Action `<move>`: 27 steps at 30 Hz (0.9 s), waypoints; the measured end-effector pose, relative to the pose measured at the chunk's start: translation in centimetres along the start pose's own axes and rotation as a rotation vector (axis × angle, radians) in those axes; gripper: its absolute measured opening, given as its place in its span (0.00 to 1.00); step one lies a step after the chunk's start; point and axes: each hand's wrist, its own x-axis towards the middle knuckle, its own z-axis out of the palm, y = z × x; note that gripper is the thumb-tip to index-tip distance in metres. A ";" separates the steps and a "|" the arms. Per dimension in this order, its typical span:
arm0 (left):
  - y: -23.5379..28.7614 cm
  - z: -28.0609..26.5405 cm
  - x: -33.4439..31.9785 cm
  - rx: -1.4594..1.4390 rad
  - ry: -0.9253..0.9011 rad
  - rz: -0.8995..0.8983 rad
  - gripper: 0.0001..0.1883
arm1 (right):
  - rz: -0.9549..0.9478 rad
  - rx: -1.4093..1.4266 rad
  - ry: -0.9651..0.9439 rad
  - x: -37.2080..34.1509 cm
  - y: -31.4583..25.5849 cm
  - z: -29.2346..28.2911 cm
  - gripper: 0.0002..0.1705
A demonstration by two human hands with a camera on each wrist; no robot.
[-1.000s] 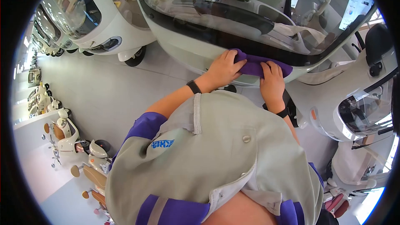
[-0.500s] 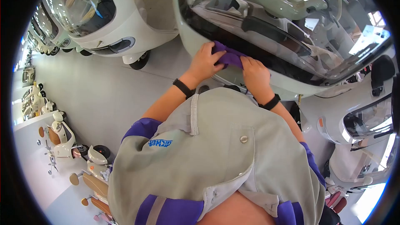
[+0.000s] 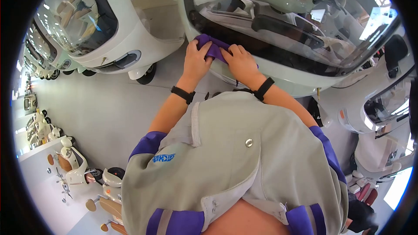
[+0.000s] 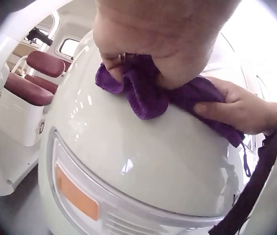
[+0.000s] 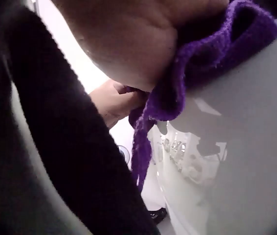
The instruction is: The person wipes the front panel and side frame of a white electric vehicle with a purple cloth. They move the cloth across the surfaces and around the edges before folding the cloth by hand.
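A bunched purple cloth (image 3: pixel 214 52) lies against the glossy pale front panel (image 3: pixel 287 73) of a small enclosed vehicle, just below its windshield (image 3: pixel 300 21). My left hand (image 3: pixel 196 63) grips the cloth's left end; in the left wrist view folds of the cloth (image 4: pixel 147 95) poke out below the curled fingers. Beside it, my right hand (image 3: pixel 244 67) holds the other part, its thumb (image 4: pixel 209 108) lying over the fabric. From the right wrist view, a loop of the cloth (image 5: pixel 177 93) hangs along the panel under that hand, partly hidden by the palm.
Another white vehicle (image 3: pixel 130 39) with a front wheel (image 3: pixel 147 74) stands to the left, and one more (image 3: pixel 374 104) to the right. Grey floor (image 3: pixel 100 104) stretches left toward parked scooters (image 3: pixel 72 161). An orange lamp (image 4: pixel 77 196) sits low on the panel.
Both hands have slid left along the panel below the windshield, taking the purple cloth with them. The head view has shifted, showing more of the vehicle on the left than a second ago.
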 end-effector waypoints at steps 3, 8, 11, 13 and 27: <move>2.8 1.1 -0.5 -0.021 -0.052 0.017 0.27 | 0.050 0.021 -0.012 -2.6 1.4 -1.5 0.24; 7.5 2.6 -0.5 -0.060 -0.166 0.136 0.27 | 0.116 0.021 -0.003 -7.0 4.2 -5.2 0.24; 10.9 4.1 -0.6 -0.100 -0.244 0.221 0.28 | 0.203 0.033 0.010 -10.4 6.5 -7.9 0.24; 13.9 5.6 -0.6 -0.139 -0.288 0.254 0.28 | 0.279 0.063 0.016 -12.8 8.1 -9.8 0.25; 21.4 10.7 -0.8 -0.182 -0.273 0.356 0.24 | 0.344 -0.023 0.027 -18.8 12.8 -12.9 0.27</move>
